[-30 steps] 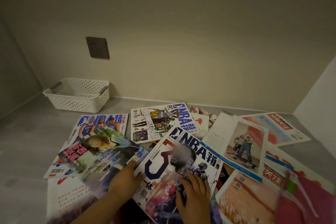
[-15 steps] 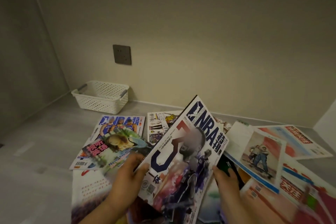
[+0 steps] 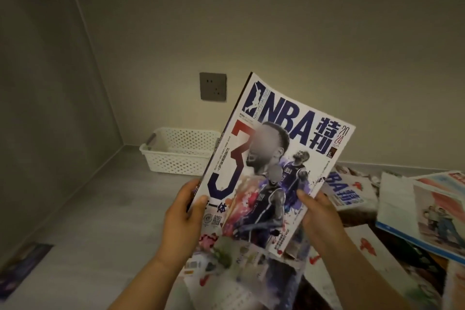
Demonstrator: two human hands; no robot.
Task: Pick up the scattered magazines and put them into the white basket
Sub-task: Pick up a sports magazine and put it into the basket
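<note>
An NBA magazine [image 3: 274, 158] with a big red and blue "3" on its cover is held up off the floor, tilted, in front of me. My left hand [image 3: 182, 214] grips its lower left edge and my right hand [image 3: 318, 214] grips its lower right edge. The white perforated basket [image 3: 173, 156] stands on the floor against the back wall, behind and left of the held magazine, which covers its right end. Several more magazines [image 3: 425, 211] lie scattered on the floor to the right and below my hands.
A grey wall socket [image 3: 212, 86] sits above the basket. A side wall [image 3: 50, 108] closes the space on the left. A dark card or sheet [image 3: 22, 267] lies on the grey floor at lower left. Bare floor [image 3: 105, 209] stretches between me and the basket.
Both hands have lifted the NBA magazine higher off the pile and up in front of the basket. The view has swung to the left, so the scattered magazines now sit at the right.
</note>
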